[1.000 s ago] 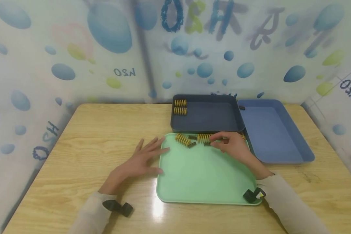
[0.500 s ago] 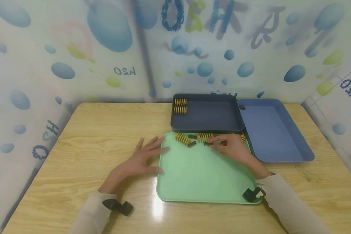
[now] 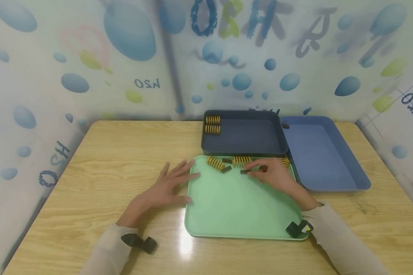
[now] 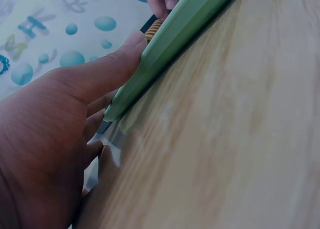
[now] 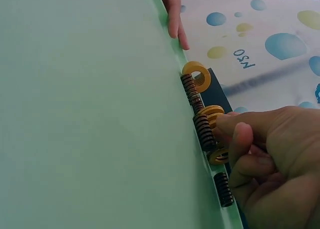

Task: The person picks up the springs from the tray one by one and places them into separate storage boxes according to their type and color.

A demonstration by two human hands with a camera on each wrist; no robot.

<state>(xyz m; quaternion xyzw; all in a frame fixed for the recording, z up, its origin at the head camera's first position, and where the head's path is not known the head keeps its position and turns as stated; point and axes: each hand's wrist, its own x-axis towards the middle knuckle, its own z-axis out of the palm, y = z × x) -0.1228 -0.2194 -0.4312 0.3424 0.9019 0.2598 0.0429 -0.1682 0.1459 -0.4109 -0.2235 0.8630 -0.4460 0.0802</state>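
Hand (image 3: 273,174) (right) beside dark spring (image 3: 244,172)

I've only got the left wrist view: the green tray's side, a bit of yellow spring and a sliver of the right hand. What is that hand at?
Observer: In the head view, the right hand has its fingertips at one end of a small dark spring.
Operator: Got it. And is anything in the dark tray?
Observer: Yes, two yellow springs lie side by side at its left end.
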